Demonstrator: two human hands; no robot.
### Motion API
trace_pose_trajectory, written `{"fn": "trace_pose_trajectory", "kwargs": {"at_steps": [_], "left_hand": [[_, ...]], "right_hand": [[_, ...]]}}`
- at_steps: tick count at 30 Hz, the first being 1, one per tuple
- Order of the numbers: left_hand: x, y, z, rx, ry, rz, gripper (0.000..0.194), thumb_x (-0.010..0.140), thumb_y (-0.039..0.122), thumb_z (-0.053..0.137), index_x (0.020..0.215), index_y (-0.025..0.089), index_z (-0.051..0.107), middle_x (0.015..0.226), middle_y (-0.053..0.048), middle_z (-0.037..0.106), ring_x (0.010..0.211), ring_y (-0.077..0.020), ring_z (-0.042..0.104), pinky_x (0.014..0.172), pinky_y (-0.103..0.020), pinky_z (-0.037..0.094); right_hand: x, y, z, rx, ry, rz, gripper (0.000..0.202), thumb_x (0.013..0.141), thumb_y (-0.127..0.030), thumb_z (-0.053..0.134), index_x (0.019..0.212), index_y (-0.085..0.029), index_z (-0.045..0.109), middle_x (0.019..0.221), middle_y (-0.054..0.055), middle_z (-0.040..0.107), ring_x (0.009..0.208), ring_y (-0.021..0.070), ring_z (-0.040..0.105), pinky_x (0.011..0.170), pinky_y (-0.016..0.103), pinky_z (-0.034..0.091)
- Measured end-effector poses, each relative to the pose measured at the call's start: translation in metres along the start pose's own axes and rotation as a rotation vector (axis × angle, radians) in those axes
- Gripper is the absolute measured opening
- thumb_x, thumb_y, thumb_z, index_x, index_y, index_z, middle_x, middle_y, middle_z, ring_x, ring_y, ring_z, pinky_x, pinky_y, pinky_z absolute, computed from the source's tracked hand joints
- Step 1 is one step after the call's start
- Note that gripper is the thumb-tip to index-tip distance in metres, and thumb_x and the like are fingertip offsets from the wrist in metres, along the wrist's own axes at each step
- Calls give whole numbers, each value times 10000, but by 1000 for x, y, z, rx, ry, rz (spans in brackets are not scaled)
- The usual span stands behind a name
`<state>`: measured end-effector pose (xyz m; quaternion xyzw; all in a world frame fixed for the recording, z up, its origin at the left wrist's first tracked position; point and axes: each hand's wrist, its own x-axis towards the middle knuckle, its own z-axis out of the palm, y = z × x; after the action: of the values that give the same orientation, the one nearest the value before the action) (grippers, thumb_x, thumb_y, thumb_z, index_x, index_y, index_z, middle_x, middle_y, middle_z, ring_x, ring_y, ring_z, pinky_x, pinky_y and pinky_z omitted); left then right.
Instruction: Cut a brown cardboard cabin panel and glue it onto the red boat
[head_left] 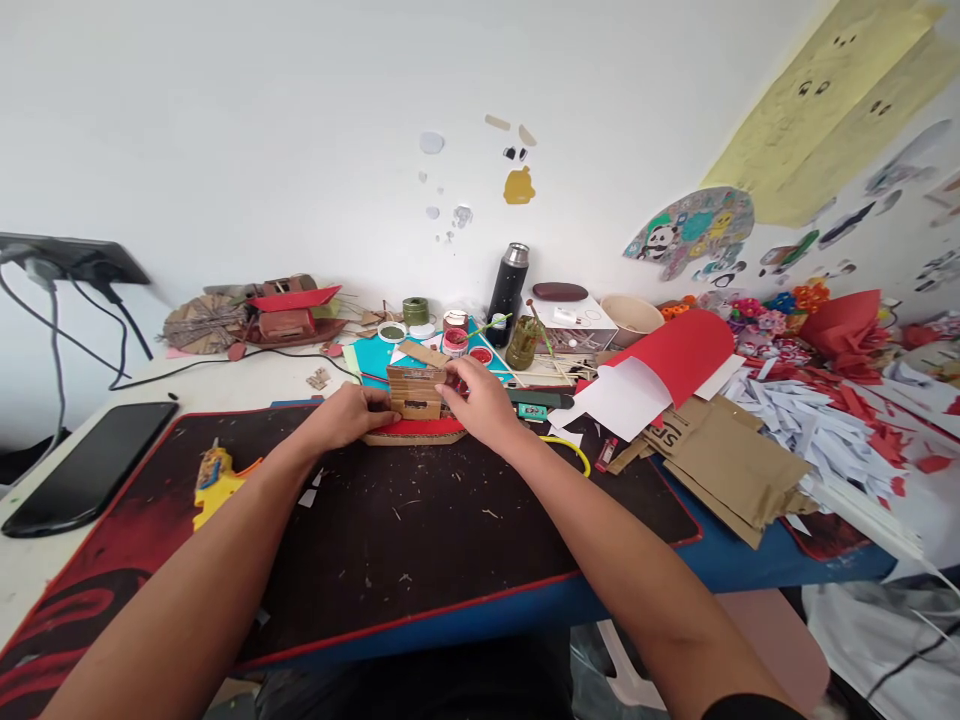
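A small cardboard boat model (417,427) with a red deck sits on the dark desk mat, and a brown ribbed cardboard cabin wall (415,382) with a cut-out stands upright on it. At the left end of the model, my left hand (354,412) is closed, its fingertips against the cabin's lower edge and the deck. My right hand (480,398) pinches the cabin wall's upper right side, partly hiding that end. A flat cardboard strip (424,353) shows just above the wall. Left of my forearm lies a yellow glue gun (215,484).
Open paint jars (454,333), a black thermos (508,290) and a murky brush jar (523,342) stand behind the boat. Red paper (679,350), cardboard pieces (739,460) and paper strips (802,410) fill the right. A phone (90,465) lies left, before a finished model boat (289,320).
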<state>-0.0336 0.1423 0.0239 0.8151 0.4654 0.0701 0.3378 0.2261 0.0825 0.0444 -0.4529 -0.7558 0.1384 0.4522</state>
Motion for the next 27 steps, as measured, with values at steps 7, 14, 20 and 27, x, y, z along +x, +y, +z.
{"fn": "trace_pose_trajectory", "kwargs": {"at_steps": [7, 14, 20, 27], "left_hand": [[0, -4, 2, -27, 34, 17, 408, 976, 438, 689, 1289, 177, 661, 1324, -81, 668, 1125, -291, 680, 925, -472, 605], [-4, 0, 2, -30, 49, 27, 385, 978, 456, 682, 1227, 163, 681, 1241, -68, 696, 1060, -271, 696, 890, -449, 610], [-6, 7, 1, -50, 122, 48, 406, 861, 582, 653, 1004, 237, 812, 843, -1, 782, 812, -249, 692, 713, -314, 542], [-9, 14, 3, -34, 182, 58, 440, 808, 624, 640, 967, 263, 835, 872, -28, 813, 769, -257, 693, 698, -308, 520]], "right_hand": [[-14, -4, 2, 6, -131, 7, 206, 894, -90, 565, 1013, -245, 630, 1022, 54, 651, 934, 220, 617, 831, 338, 492], [-24, -4, 5, 110, -178, 138, 194, 894, -149, 584, 1048, -253, 642, 839, -11, 639, 722, 171, 596, 698, 297, 474], [-23, -13, -5, 453, -241, 385, 181, 921, -236, 649, 1101, -238, 667, 803, -13, 703, 634, 149, 610, 635, 301, 500], [-19, -21, -21, 753, -232, 707, 207, 972, -402, 696, 953, -197, 681, 841, 39, 765, 591, 115, 667, 522, 218, 464]]}}
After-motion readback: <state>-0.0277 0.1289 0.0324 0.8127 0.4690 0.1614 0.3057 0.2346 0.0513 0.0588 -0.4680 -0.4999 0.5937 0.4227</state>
